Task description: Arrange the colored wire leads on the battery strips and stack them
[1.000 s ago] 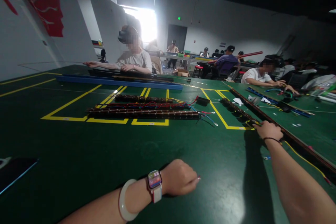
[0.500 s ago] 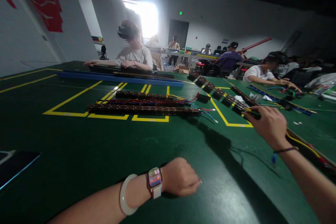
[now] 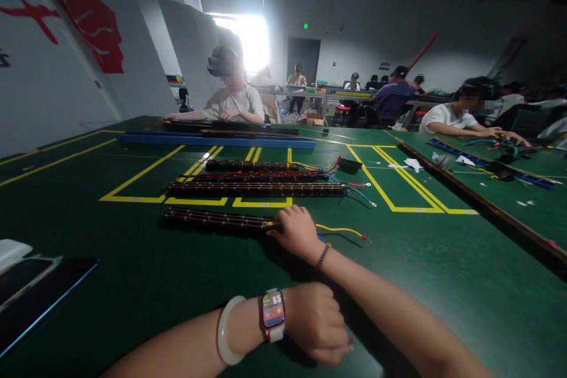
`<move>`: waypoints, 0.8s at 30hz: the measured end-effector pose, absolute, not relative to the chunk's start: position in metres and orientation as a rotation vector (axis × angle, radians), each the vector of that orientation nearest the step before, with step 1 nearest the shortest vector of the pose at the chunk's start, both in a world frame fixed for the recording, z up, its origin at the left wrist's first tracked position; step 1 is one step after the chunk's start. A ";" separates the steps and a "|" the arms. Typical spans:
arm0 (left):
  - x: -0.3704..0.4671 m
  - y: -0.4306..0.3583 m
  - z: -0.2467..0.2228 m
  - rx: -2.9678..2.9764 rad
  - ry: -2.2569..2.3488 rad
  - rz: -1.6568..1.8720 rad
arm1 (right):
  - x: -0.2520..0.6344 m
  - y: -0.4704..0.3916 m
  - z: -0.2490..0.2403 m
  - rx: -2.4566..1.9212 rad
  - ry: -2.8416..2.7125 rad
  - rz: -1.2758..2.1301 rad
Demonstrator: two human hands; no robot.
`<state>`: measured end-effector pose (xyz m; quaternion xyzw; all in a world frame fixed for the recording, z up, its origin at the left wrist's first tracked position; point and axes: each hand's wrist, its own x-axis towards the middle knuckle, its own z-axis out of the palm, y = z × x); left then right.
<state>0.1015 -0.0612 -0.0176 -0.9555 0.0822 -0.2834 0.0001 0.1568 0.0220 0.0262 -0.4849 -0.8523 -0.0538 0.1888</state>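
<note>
- Person (image 3: 233, 94) at far left side: behind blue rail (image 3: 221, 140), as before.
- Bar (image 3: 217, 218): now down on green table (image 3: 199, 283), nearer the camera than three other bars (image 3: 257, 189), roughly parallel. Half a second ago, raised at right.
- Right hand (image 3: 299, 231): moved left with it, fingers closed on its right end.
- Left hand (image 3: 316, 319): curled shut by the table, watch on wrist, little changed.
- Yellow wire (image 3: 339, 228): trails right past right hand.
- Right tape (image 3: 416, 210): bar lay across it a second ago.
</note>
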 end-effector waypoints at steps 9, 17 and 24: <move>0.099 -0.059 -0.015 -3.174 0.062 -0.889 | 0.170 0.028 0.039 -1.173 -2.390 0.040; 0.092 -0.044 0.003 -3.496 -0.818 -1.047 | 0.261 0.008 0.014 -1.378 -2.238 0.243; 0.093 -0.035 0.009 -3.684 -1.801 -1.378 | 0.269 -0.002 -0.002 -1.478 -2.290 0.141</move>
